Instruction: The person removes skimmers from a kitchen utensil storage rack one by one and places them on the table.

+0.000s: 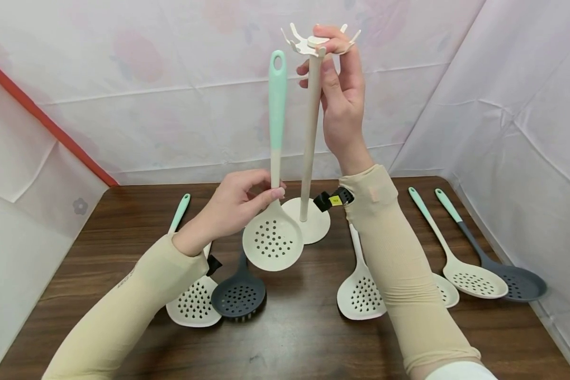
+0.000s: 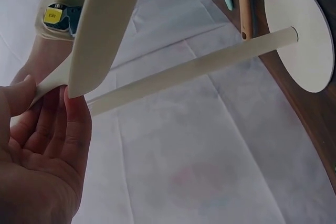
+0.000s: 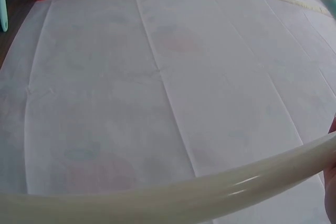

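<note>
- Cream perforated skimmer spoon with mint-green handle (image 1: pixel 275 158): held upright above the dark wooden surface (image 1: pixel 294 338), round slotted bowl low, hanging-loop end up, just beside the stand's pole. Pinched at the pale neck just above the bowl by the left hand (image 1: pixel 235 203), fingers and thumb curled round it. Probably light and fairly stiff, smooth-skinned, possibly silicone and somewhat slippery; neck grip looks secure, handle loop the likely point for hanging.
- Cream utensil stand with round flat base, slim pole and pronged hook crown (image 1: pixel 309 137): standing on the surface near its far edge. Right hand (image 1: pixel 339 89) curled round the pole top and crown, steadying it. Likely light and top-heavy once loaded, so prone to tipping unless held.
- Cream perforated spoon, mint handle, lying at left (image 1: pixel 192 301): partly under the left sleeve.
- Dark grey perforated spoon (image 1: pixel 238 296): touching or overlapping the one at left.
- Cream perforated spoon lying right of centre (image 1: pixel 358 295): handle hidden by the right forearm.
- Pair at right, cream slotted spoon (image 1: pixel 475 278) and dark grey slotted spoon (image 1: pixel 520 282): side by side, mint handles pointing away.
- Further cream bowl edge between them and the forearm: mostly hidden.
- White floral cloth backdrop (image 1: pixel 171 105): creased, matte.
</note>
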